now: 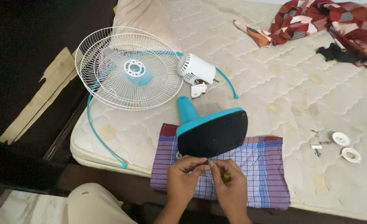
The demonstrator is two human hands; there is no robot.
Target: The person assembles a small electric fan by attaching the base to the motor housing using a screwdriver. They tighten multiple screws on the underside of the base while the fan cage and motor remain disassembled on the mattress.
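Both hands meet over a checked cloth at the mattress edge.
The left hand (182,176) and right hand (229,182) pinch fingertips together on something too small to tell, just below the turquoise fan base (212,132) tipped on the purple cloth (262,166); the white fan grille (129,68) and motor housing (196,68) lie beyond.

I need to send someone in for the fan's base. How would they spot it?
On the mattress, find the checked purple cloth at the near edge. The fan base lies tipped on it, above both hands: teal rim and stub, flat black underside, unlike the white wire guard.
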